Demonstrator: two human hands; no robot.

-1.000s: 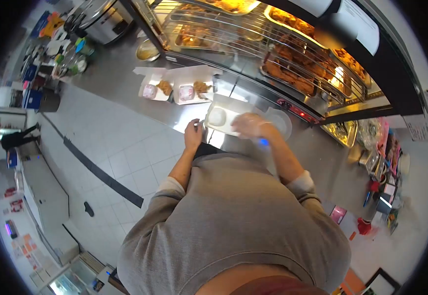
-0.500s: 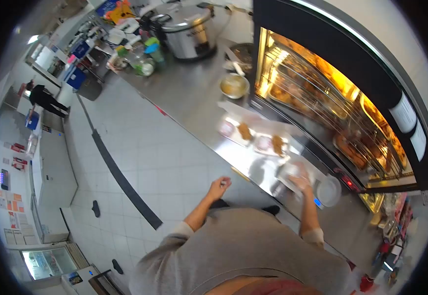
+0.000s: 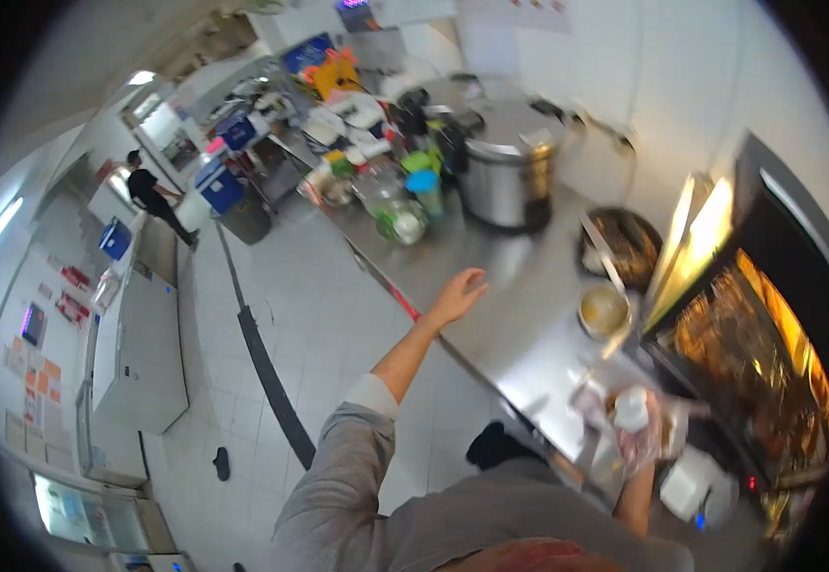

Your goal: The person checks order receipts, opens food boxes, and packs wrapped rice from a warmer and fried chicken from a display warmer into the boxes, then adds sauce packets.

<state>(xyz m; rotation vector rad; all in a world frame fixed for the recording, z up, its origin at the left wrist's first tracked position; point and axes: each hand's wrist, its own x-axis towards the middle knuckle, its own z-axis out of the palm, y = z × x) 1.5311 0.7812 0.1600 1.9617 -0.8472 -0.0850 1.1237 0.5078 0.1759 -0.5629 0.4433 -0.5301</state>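
My left hand (image 3: 459, 294) is raised over the steel counter's (image 3: 519, 315) near edge, fingers loosely bent and apart, holding nothing. Farther right, my right hand (image 3: 639, 448) is over the paper food trays (image 3: 591, 400), blurred by motion and apparently inside a clear plastic glove. A small, white, rounded thing (image 3: 632, 408) is at its fingers; its kind is too smeared to make out. The hand and blur hide most of the trays' food. Close to my right wrist sits a white container (image 3: 686, 481).
A metal bowl (image 3: 604, 311) and a dark pan (image 3: 621, 246) stand beside the lit glass food warmer (image 3: 748, 334). Farther back are a large steel cooker (image 3: 508, 181) and clear plastic tubs (image 3: 400, 214). Another person (image 3: 154, 195) stands far left, near a grey bin (image 3: 243, 221).
My view has swung toward the cooker. My left hand has moved forward from beside my body to the counter edge. My right hand has shifted from the white containers to the food trays.
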